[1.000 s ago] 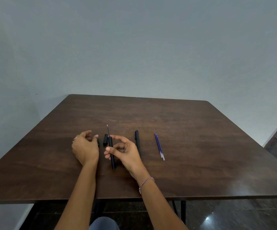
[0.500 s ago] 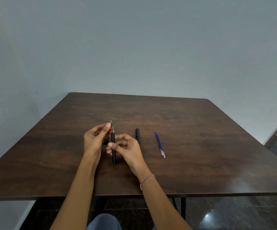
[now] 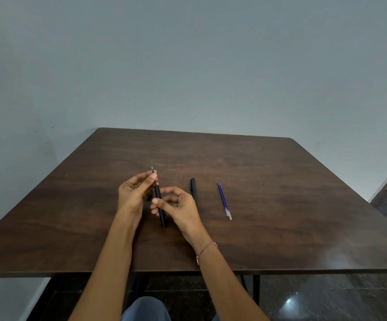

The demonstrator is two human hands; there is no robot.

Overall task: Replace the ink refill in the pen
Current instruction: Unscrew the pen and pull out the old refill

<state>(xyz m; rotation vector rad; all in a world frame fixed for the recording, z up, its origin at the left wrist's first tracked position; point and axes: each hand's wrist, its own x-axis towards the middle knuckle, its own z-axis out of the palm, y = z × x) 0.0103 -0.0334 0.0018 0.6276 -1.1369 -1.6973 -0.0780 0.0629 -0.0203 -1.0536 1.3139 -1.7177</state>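
Pen barrel, pinched mid-length by the right hand above the tabletop, points away from the person, its refill jutting from the far end, pinched by the nearer left hand.

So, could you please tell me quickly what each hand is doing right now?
Left hand: pinches the ink refill.
Right hand: grips the pen barrel.

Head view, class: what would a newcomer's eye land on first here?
Near the middle of the table, the right hand grips a black pen barrel while the left hand pinches the thin refill poking from its top. To their right lie a second black pen and blue refills.
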